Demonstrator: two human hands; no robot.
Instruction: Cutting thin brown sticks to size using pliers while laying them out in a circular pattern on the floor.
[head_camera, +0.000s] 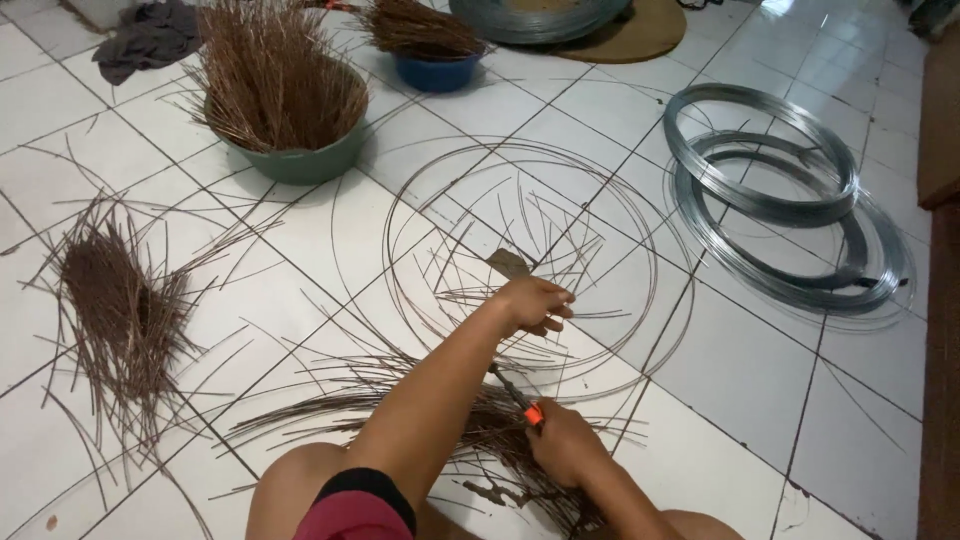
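- The tiled floor (760, 390) is glossy and strewn with loose thin sticks (330, 385); in my judgement anyone shifting a knee or foot could slide on them or scatter the sorted heaps.
- The coiled grey wire (790, 215), well apart at the right, looks springy; a loose end could whip out if it were pulled carelessly.
- The thin wire hoop (520, 255) lies flat on the floor with cut sticks crossing it; the left hand (533, 303) is clenched on something at its near edge, what exactly I cannot tell. If that grip slips, the hoop could spring sideways and shed the sticks.
- The green basin (300, 155) and blue basin (437, 70) stand farther off, full of upright sticks; a tipped basin would mix the piles.
- The right hand (565, 445) is closed around an orange-handled tool (525, 405), probably cutters, just beside the left forearm. A jerk while snipping could nick the skin or flick a sharp offcut upward.
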